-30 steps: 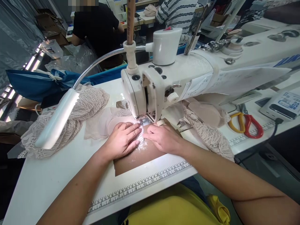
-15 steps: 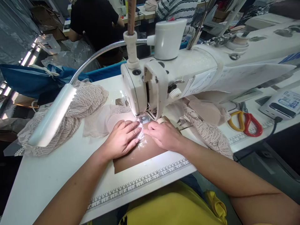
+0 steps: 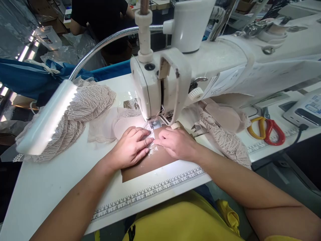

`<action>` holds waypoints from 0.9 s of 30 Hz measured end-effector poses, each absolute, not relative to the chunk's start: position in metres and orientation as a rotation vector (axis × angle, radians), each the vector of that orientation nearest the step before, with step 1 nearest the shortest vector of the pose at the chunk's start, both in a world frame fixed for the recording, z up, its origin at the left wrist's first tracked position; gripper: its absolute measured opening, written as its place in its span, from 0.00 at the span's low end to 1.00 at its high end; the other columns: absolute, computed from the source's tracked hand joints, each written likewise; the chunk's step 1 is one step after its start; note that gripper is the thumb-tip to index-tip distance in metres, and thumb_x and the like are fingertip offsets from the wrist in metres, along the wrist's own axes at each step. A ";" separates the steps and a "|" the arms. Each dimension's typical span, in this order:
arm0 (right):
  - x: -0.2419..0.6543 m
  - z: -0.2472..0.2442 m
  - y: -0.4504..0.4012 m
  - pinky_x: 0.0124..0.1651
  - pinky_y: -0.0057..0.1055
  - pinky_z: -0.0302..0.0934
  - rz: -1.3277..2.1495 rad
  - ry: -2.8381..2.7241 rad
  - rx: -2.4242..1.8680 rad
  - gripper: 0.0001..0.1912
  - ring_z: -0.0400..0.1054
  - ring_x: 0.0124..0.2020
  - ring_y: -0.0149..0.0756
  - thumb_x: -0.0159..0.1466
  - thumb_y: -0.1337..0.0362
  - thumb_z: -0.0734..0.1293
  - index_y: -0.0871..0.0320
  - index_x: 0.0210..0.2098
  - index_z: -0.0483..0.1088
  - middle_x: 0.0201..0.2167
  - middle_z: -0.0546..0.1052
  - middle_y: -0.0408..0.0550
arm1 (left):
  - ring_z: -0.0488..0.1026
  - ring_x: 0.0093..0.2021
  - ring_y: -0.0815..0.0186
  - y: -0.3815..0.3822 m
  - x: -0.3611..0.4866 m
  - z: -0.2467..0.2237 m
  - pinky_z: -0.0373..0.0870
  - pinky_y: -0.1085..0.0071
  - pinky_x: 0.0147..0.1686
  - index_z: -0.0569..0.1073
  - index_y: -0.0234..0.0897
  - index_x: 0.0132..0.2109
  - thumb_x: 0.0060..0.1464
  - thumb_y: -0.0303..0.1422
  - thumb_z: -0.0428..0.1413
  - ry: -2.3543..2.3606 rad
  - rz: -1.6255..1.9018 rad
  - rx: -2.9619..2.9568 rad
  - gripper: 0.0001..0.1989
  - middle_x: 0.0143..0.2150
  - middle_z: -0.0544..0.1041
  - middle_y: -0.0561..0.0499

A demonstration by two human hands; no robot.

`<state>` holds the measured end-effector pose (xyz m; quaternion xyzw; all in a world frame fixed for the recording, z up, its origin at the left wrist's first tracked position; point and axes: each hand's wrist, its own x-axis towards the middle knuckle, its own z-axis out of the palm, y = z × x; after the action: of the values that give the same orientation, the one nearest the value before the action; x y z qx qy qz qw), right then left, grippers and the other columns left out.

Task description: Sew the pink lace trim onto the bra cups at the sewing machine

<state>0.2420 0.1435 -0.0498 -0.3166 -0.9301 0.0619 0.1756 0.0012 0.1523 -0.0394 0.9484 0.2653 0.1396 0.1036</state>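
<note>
Along the near side of the table (image 3: 62,180), above a yellow cloth (image 3: 180,221), runs a printed ruler strip (image 3: 150,194). Just beyond it lies a brown sheet (image 3: 140,170), and on that, under the machine head, is the white lace piece (image 3: 151,132), partly covered by fingers. The left hand (image 3: 132,145) lies nearly flat, palm down, its fingers extended side by side and pressing on the lace from the left. The right hand (image 3: 177,142) is half curled on the brown sheet, its index finger reaching to the lace's right edge; whether it pinches anything, I cannot tell.

Close ahead stands the sewing machine (image 3: 147,90), whose head and wire guard block the view of the needle (the stitching spot is mostly hidden). Left of it, sheer fabric (image 3: 127,125) with a rounded pad spreads near the left hand. Farther left, a lamp (image 3: 47,120) on a bent metal neck hangs across a lace heap (image 3: 90,103), hiding part of it. To the right lie a lace bundle (image 3: 229,144), scissors (image 3: 274,132) with yellow and red handles, and a white device (image 3: 307,110). Past the table come blue cloth (image 3: 20,77), clear plastic bags (image 3: 72,50) and a person in black (image 3: 100,20).
</note>
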 end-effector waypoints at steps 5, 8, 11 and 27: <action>0.242 -0.050 0.143 0.33 0.30 0.48 0.213 -2.545 -0.910 0.14 0.59 0.32 0.33 0.61 0.73 0.61 0.58 0.41 0.76 0.31 0.73 0.46 | 0.65 0.54 0.52 0.150 0.004 -0.039 0.63 0.52 0.52 0.71 0.37 0.55 0.60 0.34 0.51 0.783 0.419 2.806 0.17 0.53 0.69 0.39; 0.241 -0.049 0.143 0.33 0.29 0.49 0.218 -2.523 -0.892 0.14 0.60 0.32 0.32 0.61 0.73 0.61 0.58 0.41 0.76 0.31 0.74 0.46 | 0.65 0.54 0.52 0.150 0.004 -0.039 0.63 0.52 0.52 0.71 0.37 0.55 0.60 0.34 0.50 0.782 0.409 2.806 0.17 0.53 0.69 0.38; 0.241 -0.049 0.143 0.32 0.30 0.48 0.150 -2.553 -0.851 0.13 0.60 0.31 0.33 0.61 0.73 0.61 0.58 0.38 0.76 0.29 0.74 0.46 | 0.65 0.53 0.52 0.150 0.004 -0.039 0.64 0.51 0.51 0.71 0.38 0.55 0.60 0.34 0.50 0.777 0.414 2.799 0.17 0.52 0.70 0.39; 0.237 -0.048 0.141 0.33 0.31 0.48 0.042 -2.655 -0.864 0.10 0.59 0.33 0.36 0.64 0.71 0.61 0.60 0.36 0.75 0.29 0.72 0.48 | 0.65 0.54 0.51 0.150 0.005 -0.038 0.63 0.51 0.53 0.71 0.38 0.56 0.60 0.35 0.51 0.815 0.393 2.761 0.18 0.53 0.69 0.39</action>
<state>0.2373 0.1407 -0.0482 -0.3046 -0.9363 0.0149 0.1740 0.0046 0.1501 -0.0385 0.9437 0.2785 0.1344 0.1175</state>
